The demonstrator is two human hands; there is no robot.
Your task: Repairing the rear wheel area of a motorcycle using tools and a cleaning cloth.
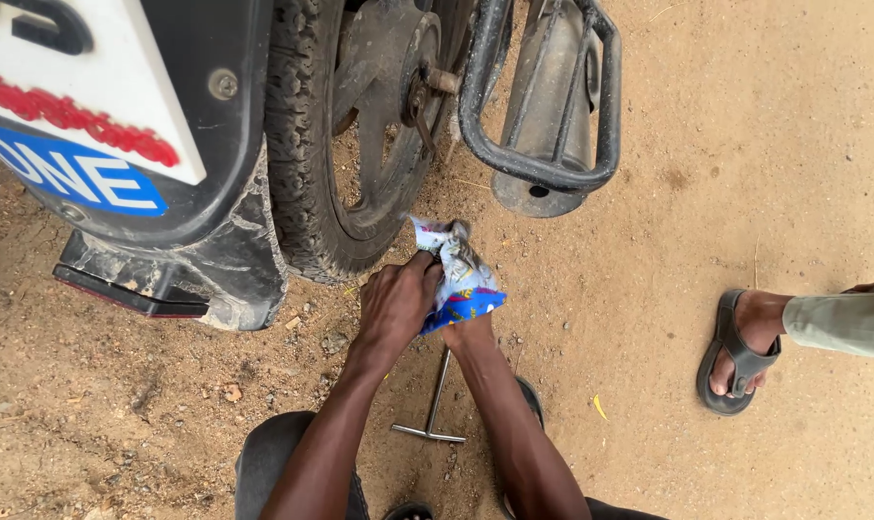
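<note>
My left hand (397, 300) and my right hand (468, 332) both grip a crumpled blue-and-white plastic packet (461, 273), held just in front of a motorcycle's rear tyre (307, 164). The left fingers pinch its upper part; the right hand holds it from below and is mostly hidden under it. A metal T-handle wrench (434, 404) lies on the sandy ground between my forearms.
The motorcycle's black mudguard and number plate (119, 144) fill the upper left. A grey exhaust pipe with a black guard bar (548, 106) is at the upper middle. Another person's foot in a dark sandal (740, 351) stands at the right.
</note>
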